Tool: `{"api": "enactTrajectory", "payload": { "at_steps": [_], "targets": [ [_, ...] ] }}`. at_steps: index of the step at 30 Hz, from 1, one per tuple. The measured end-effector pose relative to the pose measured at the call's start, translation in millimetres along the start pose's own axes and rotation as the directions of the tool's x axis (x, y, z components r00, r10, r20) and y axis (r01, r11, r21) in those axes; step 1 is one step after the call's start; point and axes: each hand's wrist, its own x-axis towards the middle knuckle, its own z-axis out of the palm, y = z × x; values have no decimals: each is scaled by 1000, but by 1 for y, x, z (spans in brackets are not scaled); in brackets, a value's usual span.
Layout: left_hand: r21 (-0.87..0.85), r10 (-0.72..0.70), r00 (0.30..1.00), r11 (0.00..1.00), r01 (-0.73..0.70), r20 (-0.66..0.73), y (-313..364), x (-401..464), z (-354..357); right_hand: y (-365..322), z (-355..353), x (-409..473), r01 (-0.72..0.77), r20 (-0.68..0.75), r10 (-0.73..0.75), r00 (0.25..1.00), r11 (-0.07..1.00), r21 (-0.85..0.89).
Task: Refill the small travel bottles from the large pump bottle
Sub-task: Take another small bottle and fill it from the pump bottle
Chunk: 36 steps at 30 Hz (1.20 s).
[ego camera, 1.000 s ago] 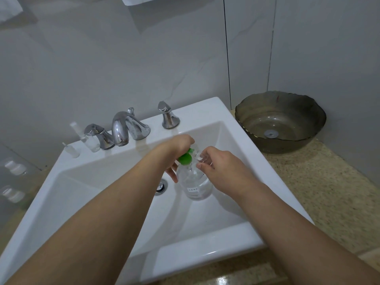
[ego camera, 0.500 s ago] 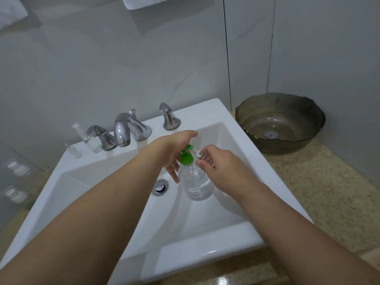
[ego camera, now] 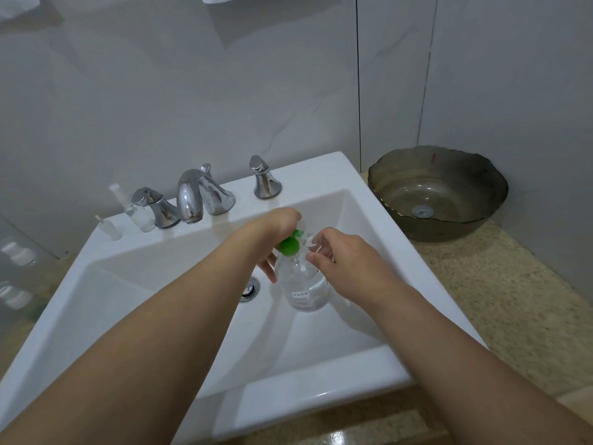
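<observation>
A large clear pump bottle [ego camera: 303, 290] with a green pump head [ego camera: 288, 245] stands in the white sink basin [ego camera: 179, 284]. My left hand [ego camera: 279, 224] lies over the pump head, its fingers hanging down the bottle's left side. My right hand [ego camera: 348, 261] pinches a small clear travel bottle [ego camera: 309, 243] right at the green nozzle. How full the small bottle is cannot be made out. On the sink ledge at the left stand a clear spray bottle [ego camera: 138, 213] and a smaller clear bottle [ego camera: 109, 229].
A chrome faucet [ego camera: 192, 197] with two handles sits on the ledge behind the basin. The drain [ego camera: 249, 289] lies just left of the pump bottle. A dark glass bowl [ego camera: 439, 200] stands on the speckled counter [ego camera: 500, 300] at the right, against the tiled wall.
Both hands stay at the pump bottle's top. My left hand has shifted slightly on the green pump head, and the view has tilted a little.
</observation>
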Motion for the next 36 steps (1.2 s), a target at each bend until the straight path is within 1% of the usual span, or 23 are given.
{"api": "enactTrajectory", "payload": {
  "at_steps": [2, 5, 7, 9, 12, 16, 19, 22, 26, 30, 32, 36],
  "targets": [
    [-19, -31, 997, 999, 32, 64, 2, -3, -6, 0, 0, 0, 9, -4, -9, 1000, 1000, 6],
    [-62, -83, 976, 993, 97, 199, 6, -9, -15, 0, 0, -1, 26, -19, -25, 999, 999, 37],
    [-76, -96, 967, 990, 117, 236, 9, -12, -17, 0, -1, -2, 32, -25, -30, 999, 998, 55],
    [-61, -100, 967, 991, 117, 236, 11, -14, -16, 0, -1, -3, 33, -28, -32, 999, 998, 60],
    [-25, -100, 975, 994, 107, 200, 12, -12, -13, -1, -1, -2, 37, -31, -35, 999, 998, 56],
    [25, -67, 994, 998, 65, 87, 10, -8, -5, 0, -1, -2, 22, -23, -21, 1000, 999, 37],
    [69, -21, 1000, 997, 22, -15, 8, -4, 3, 1, -1, -1, -2, -5, 2, 1000, 1000, -20],
    [83, -5, 999, 996, 9, -53, 7, -1, 8, 1, 0, -1, -19, 1, 19, 1000, 999, -28],
    [72, 14, 999, 997, -11, -43, 4, -1, 6, 1, 0, 0, -16, 5, 16, 1000, 1000, -20],
    [56, -1, 1000, 998, 2, -18, 5, -3, 2, 1, 1, -1, -12, 0, 12, 1000, 1000, -26],
    [29, -22, 999, 999, 21, 30, 7, -6, -2, 0, 0, -1, -11, -5, 11, 1000, 1000, -7],
    [-17, -71, 981, 997, 75, 180, 10, -12, -12, -2, -1, -3, 12, -20, -11, 1000, 1000, 27]
  ]
}}
